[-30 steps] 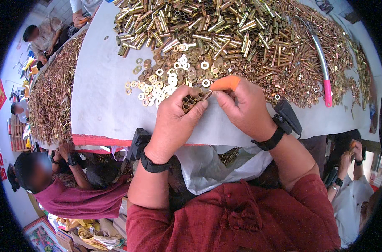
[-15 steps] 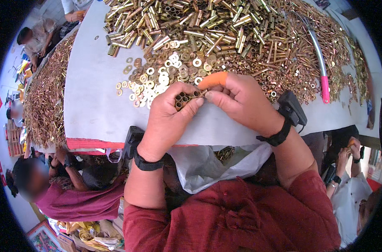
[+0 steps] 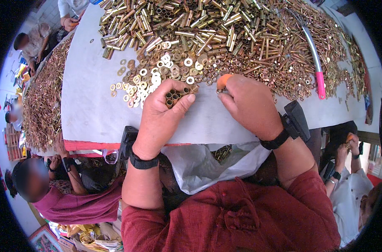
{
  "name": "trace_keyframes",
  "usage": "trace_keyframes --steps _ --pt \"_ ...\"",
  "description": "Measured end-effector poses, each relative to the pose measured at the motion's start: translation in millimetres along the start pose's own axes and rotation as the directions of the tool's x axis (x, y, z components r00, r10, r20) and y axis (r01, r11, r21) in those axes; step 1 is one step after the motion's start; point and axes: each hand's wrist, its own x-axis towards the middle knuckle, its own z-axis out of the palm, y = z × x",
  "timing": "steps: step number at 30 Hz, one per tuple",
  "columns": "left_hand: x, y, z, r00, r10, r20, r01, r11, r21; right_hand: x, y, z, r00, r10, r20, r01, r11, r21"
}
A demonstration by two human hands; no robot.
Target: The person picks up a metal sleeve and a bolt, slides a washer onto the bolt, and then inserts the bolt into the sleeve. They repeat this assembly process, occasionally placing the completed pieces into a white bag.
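My left hand [image 3: 159, 115] is closed around a bunch of brass-coloured metal tubes [image 3: 172, 97], their open round ends facing up. Its thumb lies along the near side of the bunch. A little to the right, my right hand [image 3: 254, 107] is held above the table with thumb and index finger drawn together. An orange finger cover [image 3: 224, 80] sits on the index finger. Whatever small piece those fingers pinch is too small to make out. Flat ring washers [image 3: 156, 78] lie just beyond my left hand, and small hex nuts [image 3: 268, 80] beyond my right.
A large heap of metal tubes [image 3: 186, 31] covers the far table [image 3: 90, 96]. A tool with a pink handle [image 3: 320, 86] lies at the right. A white plastic bag [image 3: 199, 170] hangs at the near edge. Other people work at left and right.
My right hand has drawn away from the left to the right, opening a gap between them. My left hand still holds the tubes and has shifted slightly left.
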Motion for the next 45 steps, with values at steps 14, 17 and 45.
trace_keyframes --steps 14,17,45 --pt "2.3 -2.4 6.1 0.976 0.203 0.080 -0.217 0.947 0.239 11.2 -7.3 -1.4 0.895 0.220 0.389 -0.446 0.475 0.758" --pt "2.3 -2.3 5.7 0.970 0.227 0.087 -0.241 0.941 0.236 11.7 -6.5 9.0 0.918 0.232 0.322 -0.394 0.449 0.802" --pt "1.2 1.0 6.8 0.963 0.225 0.149 -0.265 0.895 0.359 4.7 -3.5 8.4 0.998 -0.019 0.052 0.004 0.964 0.265"
